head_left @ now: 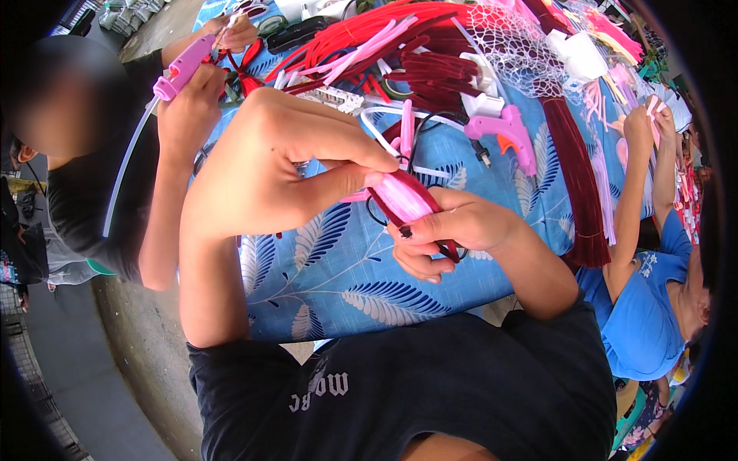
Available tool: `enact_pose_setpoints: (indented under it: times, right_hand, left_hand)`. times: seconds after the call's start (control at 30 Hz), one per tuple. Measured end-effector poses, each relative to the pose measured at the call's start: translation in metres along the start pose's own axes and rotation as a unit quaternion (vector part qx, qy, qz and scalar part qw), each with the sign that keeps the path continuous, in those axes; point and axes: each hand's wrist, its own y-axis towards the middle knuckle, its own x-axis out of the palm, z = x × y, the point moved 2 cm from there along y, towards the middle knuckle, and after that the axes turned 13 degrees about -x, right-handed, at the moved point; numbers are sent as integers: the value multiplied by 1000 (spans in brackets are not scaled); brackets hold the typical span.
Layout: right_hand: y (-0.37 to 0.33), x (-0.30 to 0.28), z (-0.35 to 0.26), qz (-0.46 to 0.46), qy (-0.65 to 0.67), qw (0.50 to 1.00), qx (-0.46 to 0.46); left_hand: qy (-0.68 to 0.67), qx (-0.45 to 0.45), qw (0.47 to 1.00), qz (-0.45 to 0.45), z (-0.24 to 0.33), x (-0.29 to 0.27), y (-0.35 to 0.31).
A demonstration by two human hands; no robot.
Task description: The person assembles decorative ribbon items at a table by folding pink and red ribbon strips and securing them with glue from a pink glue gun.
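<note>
Below your grip, the table (pixel 338 269) with its blue leaf-print cloth lies bare, so you can pass there. Just beyond it, a pink glue gun (pixel 507 131) and black cord (pixel 427 127) block you. Farther off, red and pink strips (pixel 384 38) crowd everything. To its left, another person's arm (pixel 165 192) stands close.

Bright daylight, soft shadows — fisheye bending, dark rim.

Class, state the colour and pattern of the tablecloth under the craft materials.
Blue tablecloth with white and dark-blue leaf print; head view.
</note>
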Motion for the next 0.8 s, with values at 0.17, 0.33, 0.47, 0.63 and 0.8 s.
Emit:
enact_pose_setpoints:
  times: [0.17,0.33,0.47,0.63,0.8]
  right_hand:
    - [0,-2,1,6,2,1000,-10]
    - [0,-2,1,13,20,1000,-13]
    - [2,-2,1,1,43,999,-28]
    - [1,-2,-1,-6,14,998,-59]
    - [2,1,-5,26,-22,999,-41]
  left_hand:
    - [-13,-22,999,22,-2,0,-1]
    - [-66,-34,997,-18,-10,5,6]
    - [-184,-111,975,-52,-13,32,12]
    - [-264,-114,956,-57,-16,64,18]
    - [-282,-106,953,-23,-16,58,18]
